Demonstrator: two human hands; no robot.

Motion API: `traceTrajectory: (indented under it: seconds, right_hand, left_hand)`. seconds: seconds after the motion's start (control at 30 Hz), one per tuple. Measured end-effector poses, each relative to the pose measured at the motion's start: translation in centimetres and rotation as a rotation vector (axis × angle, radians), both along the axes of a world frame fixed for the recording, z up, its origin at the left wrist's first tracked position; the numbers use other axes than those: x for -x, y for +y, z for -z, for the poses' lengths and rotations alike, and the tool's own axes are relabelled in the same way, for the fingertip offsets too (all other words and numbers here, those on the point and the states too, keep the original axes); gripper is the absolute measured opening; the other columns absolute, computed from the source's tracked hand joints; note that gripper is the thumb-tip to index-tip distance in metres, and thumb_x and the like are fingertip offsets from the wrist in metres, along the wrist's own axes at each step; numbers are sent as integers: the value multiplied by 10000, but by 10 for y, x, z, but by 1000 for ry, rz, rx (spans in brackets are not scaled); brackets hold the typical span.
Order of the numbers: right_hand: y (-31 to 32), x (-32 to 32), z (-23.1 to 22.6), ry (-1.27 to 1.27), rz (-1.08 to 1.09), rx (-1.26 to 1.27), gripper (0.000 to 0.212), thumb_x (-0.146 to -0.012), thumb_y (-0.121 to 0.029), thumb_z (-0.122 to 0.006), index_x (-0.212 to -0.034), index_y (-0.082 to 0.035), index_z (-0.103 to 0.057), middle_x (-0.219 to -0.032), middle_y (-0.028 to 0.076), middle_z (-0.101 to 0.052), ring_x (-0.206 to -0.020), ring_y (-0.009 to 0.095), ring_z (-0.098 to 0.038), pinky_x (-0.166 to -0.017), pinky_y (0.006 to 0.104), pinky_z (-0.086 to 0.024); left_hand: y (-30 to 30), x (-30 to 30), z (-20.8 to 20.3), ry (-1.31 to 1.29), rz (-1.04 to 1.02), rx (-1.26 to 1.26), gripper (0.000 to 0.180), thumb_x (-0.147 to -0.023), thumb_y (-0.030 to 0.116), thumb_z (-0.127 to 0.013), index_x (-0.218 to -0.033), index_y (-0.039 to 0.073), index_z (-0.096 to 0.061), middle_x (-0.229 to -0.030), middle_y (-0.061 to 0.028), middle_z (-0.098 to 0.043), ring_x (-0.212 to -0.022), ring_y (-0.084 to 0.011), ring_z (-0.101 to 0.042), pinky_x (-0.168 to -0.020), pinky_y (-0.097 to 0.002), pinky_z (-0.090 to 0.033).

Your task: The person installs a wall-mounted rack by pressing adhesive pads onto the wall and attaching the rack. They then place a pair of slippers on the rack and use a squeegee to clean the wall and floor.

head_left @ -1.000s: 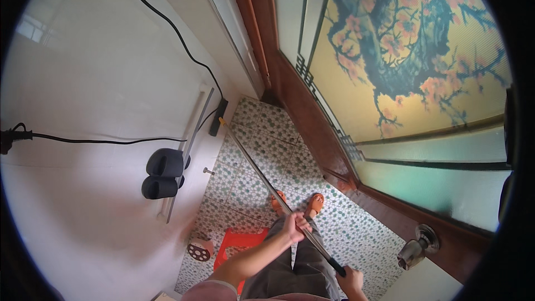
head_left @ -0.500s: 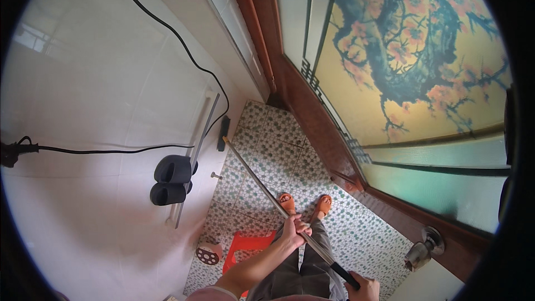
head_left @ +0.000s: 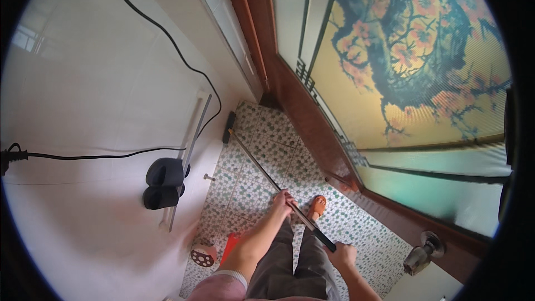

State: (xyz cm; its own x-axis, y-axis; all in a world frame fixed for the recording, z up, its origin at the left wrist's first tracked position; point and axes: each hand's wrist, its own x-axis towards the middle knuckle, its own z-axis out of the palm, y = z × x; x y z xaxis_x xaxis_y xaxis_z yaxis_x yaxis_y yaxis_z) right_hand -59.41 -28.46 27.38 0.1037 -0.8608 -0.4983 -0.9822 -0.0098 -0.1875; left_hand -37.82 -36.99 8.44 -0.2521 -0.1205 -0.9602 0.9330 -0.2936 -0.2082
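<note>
A long-handled floor brush [head_left: 255, 163] with a metal pole slants across the tiled floor. Its narrow dark head [head_left: 228, 127] is at the foot of the white wall, by the far left corner of the floor. My left hand [head_left: 284, 203] is closed round the middle of the pole, above my legs. Lower and to the right, my right hand [head_left: 342, 255] is closed at the black grip end, its fingers partly hidden. One orange sandal [head_left: 318, 205] shows on my right foot; my left foot is hidden behind my left hand and the pole.
Dark slippers [head_left: 164, 173] hang on a wall rail [head_left: 192, 156] at left. A black cable [head_left: 161, 25] runs down the wall. A red plastic stool [head_left: 229, 245], mostly hidden, and a pink round holed object [head_left: 204, 255] are lower left. The wood-framed door [head_left: 320, 159] with a knob [head_left: 422, 252] stands right.
The brush head has shifted slightly right and away from me along the wall's foot. Both hands have moved up and left with the pole. My left arm now covers more of the stool.
</note>
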Motion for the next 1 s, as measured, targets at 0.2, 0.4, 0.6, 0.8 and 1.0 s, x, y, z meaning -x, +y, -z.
traceTrajectory:
  seconds: [0.2, 0.4, 0.6, 0.8, 1.0]
  right_hand:
    - [10, 47, -38, -4, 48, 6, 395, -616, -442, -654, -515, -70, -567, -415, 109, -475, -397, 309, -492, -474, 396, -423]
    - [7, 30, -47, 28, 141, -69, 373, -625, -411, -668, -527, -68, -557, -451, 111, -508, -431, 312, -513, -466, 396, -420]
    - [-44, -39, -14, -79, 82, -4, 382, -671, -419, -607, -579, -49, -580, -519, 148, -539, -491, 342, -541, -481, 405, -443]
    - [-6, 23, -93, -140, 95, -39, 338, -641, -369, -663, -524, -71, -554, -437, 102, -497, -426, 293, -524, -460, 372, -433]
    - [-49, -34, -49, -58, 34, -116, 356, -681, -400, -597, -625, -49, -591, -544, 153, -550, -557, 344, -556, -547, 420, -450]
  left_hand:
    - [14, 28, -43, 117, -2, 205, 304, -786, 177, -469, -523, 146, -320, -463, 34, -278, -410, -117, -333, -542, -316, -348]
    - [8, 14, -39, 201, 69, 269, 293, -780, 166, -464, -514, 139, -346, -446, 26, -317, -445, -126, -366, -577, -346, -380]
    - [-53, -38, -5, 92, -54, 287, 295, -837, 169, -415, -551, 137, -351, -457, 29, -382, -418, -119, -363, -498, -297, -377]
    - [-4, 3, -88, 241, -6, 202, 225, -791, 136, -433, -579, 119, -358, -509, 4, -359, -483, -142, -392, -544, -326, -370]
    - [-42, -35, -36, 153, -62, 293, 267, -849, 187, -393, -598, 102, -371, -508, -16, -390, -482, -156, -418, -522, -322, -388]
